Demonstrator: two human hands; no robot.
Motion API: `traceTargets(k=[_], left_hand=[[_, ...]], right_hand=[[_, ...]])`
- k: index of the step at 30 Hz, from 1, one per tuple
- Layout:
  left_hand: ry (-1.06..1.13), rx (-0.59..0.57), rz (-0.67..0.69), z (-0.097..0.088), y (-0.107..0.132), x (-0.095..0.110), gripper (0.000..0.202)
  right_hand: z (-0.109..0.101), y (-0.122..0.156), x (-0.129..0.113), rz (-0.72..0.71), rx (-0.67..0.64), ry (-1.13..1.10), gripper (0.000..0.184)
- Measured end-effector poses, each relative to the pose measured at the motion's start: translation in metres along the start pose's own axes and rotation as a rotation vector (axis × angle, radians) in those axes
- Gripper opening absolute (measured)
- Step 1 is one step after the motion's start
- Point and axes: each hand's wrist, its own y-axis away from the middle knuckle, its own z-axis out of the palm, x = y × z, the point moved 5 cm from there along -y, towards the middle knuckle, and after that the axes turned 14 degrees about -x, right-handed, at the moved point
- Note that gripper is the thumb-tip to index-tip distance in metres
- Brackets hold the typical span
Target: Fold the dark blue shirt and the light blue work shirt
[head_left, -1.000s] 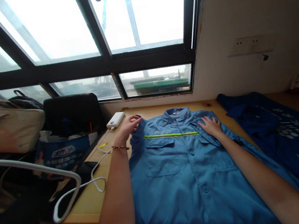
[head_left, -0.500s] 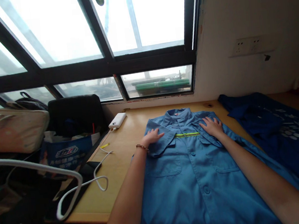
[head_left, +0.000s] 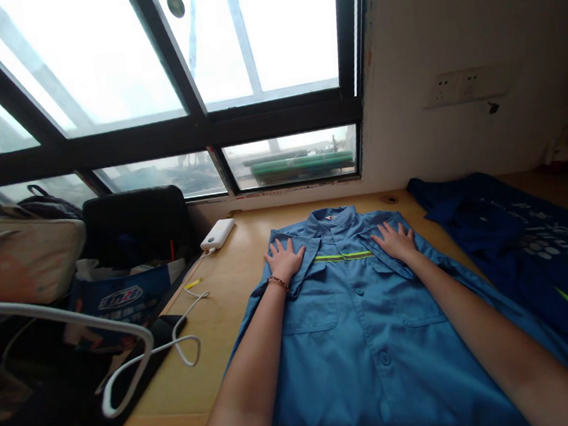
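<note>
A light blue work shirt (head_left: 361, 339) lies front up on the wooden table (head_left: 223, 312), collar toward the window, with a yellow-green stripe across the chest. My left hand (head_left: 284, 260) lies flat and open on the folded-in left sleeve near the shoulder; a bead bracelet is on that wrist. My right hand (head_left: 393, 240) rests flat and open on the shirt's right shoulder. Both forearms reach across the shirt.
A dark blue garment (head_left: 518, 244) lies on the table to the right. A white power bank (head_left: 217, 233) with a white cable (head_left: 185, 330) sits at the left. Bags (head_left: 21, 255) and a black case (head_left: 137, 220) stand left of the table. A wall socket (head_left: 467, 85) is above.
My left hand let go of the left sleeve end it held, folded it inward over the chest, and now lies flat on it. The right hand stayed flat on the shoulder.
</note>
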Motion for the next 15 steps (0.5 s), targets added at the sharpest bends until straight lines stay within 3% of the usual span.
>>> traceTargets(k=[9, 12, 15], left_hand=[[0.064, -0.08, -0.008, -0.001, -0.008, 0.003, 0.075], [0.164, -0.025, -0.139, -0.017, -0.014, -0.008, 0.077], [0.294, 0.097, -0.331, -0.043, -0.018, -0.029, 0.072]], right_hand=[[-0.001, 0.008, 0.0, 0.004, 0.019, -0.057, 0.063], [-0.021, -0.004, 0.023, 0.026, 0.126, -0.194, 0.048], [-0.038, -0.023, 0.066, 0.208, 0.14, -0.499, 0.044]])
